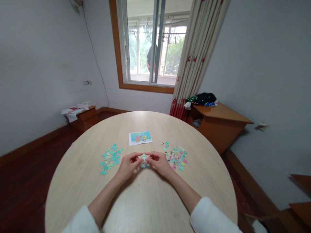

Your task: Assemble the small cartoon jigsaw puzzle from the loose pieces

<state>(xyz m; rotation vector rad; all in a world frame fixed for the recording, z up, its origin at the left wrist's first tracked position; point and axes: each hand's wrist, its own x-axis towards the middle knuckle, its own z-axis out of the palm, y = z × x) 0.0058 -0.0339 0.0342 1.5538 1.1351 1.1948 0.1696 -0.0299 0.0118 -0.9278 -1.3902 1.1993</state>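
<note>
Left hand (130, 164) and right hand (159, 162) pinch pieces (144, 157) between their fingertips, likely for fine control, the left pile (112, 158) and right pile (178, 157) flanking them, seemingly for easy reach

Both hands (128, 166) close together, fingers (136, 154) bent inward, forearms (105, 195) converging

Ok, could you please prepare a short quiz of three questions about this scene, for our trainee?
1. True or false: the printed picture lies on the table farther away than the left hand and the right hand.
2. What colour are most pieces in the left pile?
3. Where is the small cluster of pieces? A) on the printed picture; B) between the two hands; C) on the floor.

Key: 1. True. 2. Turquoise. 3. B.
</note>
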